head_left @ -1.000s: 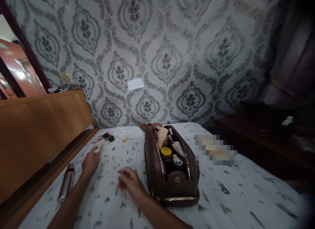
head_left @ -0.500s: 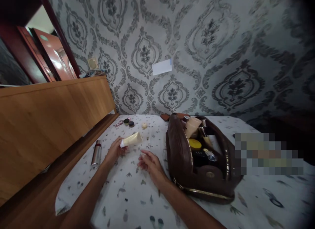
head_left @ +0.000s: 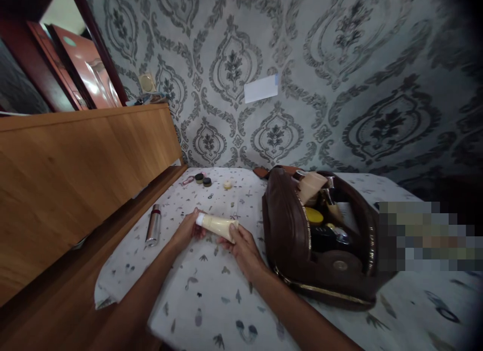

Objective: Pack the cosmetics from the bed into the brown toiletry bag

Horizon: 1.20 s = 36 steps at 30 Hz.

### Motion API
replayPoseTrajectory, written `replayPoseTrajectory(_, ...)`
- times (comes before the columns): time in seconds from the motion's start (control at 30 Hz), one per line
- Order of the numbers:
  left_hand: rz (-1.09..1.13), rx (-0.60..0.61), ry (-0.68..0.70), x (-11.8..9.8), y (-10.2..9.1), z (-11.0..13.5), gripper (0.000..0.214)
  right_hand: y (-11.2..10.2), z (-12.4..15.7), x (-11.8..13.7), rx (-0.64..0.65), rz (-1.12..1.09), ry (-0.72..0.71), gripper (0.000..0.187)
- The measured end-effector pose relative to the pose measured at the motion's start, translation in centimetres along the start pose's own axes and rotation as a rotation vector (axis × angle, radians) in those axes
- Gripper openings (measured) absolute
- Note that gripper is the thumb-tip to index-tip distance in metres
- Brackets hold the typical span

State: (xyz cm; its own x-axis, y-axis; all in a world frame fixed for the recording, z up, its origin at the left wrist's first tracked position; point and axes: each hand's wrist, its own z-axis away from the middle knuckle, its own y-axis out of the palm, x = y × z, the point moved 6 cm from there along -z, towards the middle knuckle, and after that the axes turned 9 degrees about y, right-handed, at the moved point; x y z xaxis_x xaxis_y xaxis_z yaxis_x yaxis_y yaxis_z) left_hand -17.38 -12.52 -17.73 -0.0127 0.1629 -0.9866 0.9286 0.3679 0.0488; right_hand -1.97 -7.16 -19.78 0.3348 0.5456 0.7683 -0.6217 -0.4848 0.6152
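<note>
A pale yellow squeeze tube (head_left: pixel 218 226) with a white cap is held level between my two hands above the patterned sheet. My left hand (head_left: pixel 189 227) is closed on the cap end. At the other, flat end, my right hand (head_left: pixel 243 245) pinches the tube, thumb on top. To the right stands a brown leather bag (head_left: pixel 287 230), unzipped, with a yellow round lid (head_left: pixel 314 215), a beige tube (head_left: pixel 311 187) and several dark items inside. Left of my left hand lies a silver cylinder (head_left: pixel 153 228) with a dark red band.
Toward the wall sit two small dark-lidded jars (head_left: pixel 203 180), a cream-coloured round item (head_left: pixel 227 185) and a small pink item (head_left: pixel 187 180). A wooden board (head_left: pixel 90 165) borders the left side. A blurred-out patch (head_left: pixel 426 235) covers something at the right.
My right hand, open and apart before, has taken hold of the tube's flat end. The tube has tipped to point rightward and slightly down. The view has shifted a little.
</note>
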Motion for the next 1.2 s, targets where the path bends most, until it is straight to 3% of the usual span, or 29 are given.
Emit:
replayPoseTrajectory(0.27, 0.034, 0.035, 0.052, -0.4, 0.4, 0.5, 0.054, 0.0, 0.0, 0.0, -0.007, 0.005, -0.002, 0.052)
replayPoseTrajectory(0.7, -0.011, -0.13, -0.004, -0.3, -0.7, 0.5, 0.051, 0.4, 0.3, 0.2, 0.027, 0.058, -0.018, 0.05)
replayPoseTrajectory(0.93, -0.026, -0.126, 0.11, -1.3, -0.6, 0.5, 0.046, 0.5, 0.0, 0.2, 0.008, -0.018, 0.035, 0.056)
replayPoseTrajectory(1.2, -0.043, -0.167, 0.095, -0.9, -1.4, 0.4, 0.05, 0.4, 0.1, 0.5, 0.008, -0.087, 0.049, 0.046)
